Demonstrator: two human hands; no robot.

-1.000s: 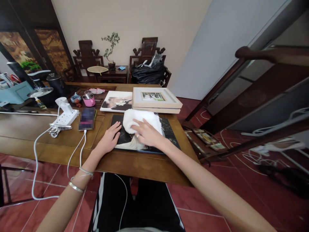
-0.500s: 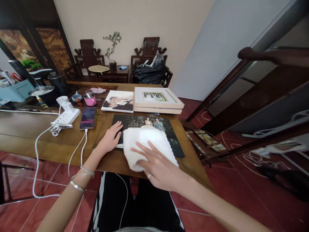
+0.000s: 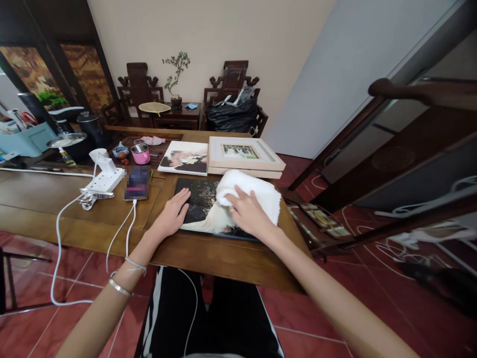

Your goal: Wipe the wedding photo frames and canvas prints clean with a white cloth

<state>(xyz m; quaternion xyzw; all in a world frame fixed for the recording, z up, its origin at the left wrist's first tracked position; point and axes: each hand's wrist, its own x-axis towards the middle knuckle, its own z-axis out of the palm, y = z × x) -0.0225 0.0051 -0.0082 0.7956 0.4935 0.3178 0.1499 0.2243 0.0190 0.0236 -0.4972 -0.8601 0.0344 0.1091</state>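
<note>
A dark photo print (image 3: 199, 201) lies flat at the near edge of the wooden table (image 3: 44, 199). My left hand (image 3: 171, 215) rests flat on its left edge, fingers spread, holding nothing. A white fluffy cloth (image 3: 250, 194) covers the print's far right part. My right hand (image 3: 249, 215) presses down on the cloth with fingers laid over it.
Behind the print lie a light framed picture (image 3: 244, 155) and another print (image 3: 184, 157). To the left are a phone (image 3: 137, 182) on a white cable, a power strip (image 3: 102, 180) and a pink cup (image 3: 140, 153). Carved chairs and a black bag (image 3: 231, 110) stand at the back.
My right hand has slid the cloth from the print's near edge back up to its far right side. The left hand has stayed in place.
</note>
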